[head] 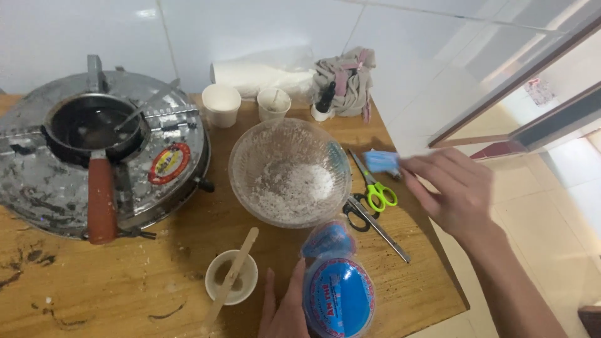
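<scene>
My left hand [285, 310] grips a clear plastic bag of white powder with a blue round label [338, 294] at the table's front edge. My right hand [454, 188] is raised to the right of the table and pinches a small blue scrap [380, 161] between its fingertips. Between the hands stands a clear glass bowl [290, 172] holding white flour. Green-handled scissors [375, 188] lie just right of the bowl, under the blue scrap.
A round metal stove [37, 181] with a dark pan [94, 128] sits at left. A small white cup with a wooden stick [231, 276] stands near the front. Two paper cups [221, 104], a paper roll [256, 76] and a cloth [347, 78] line the wall.
</scene>
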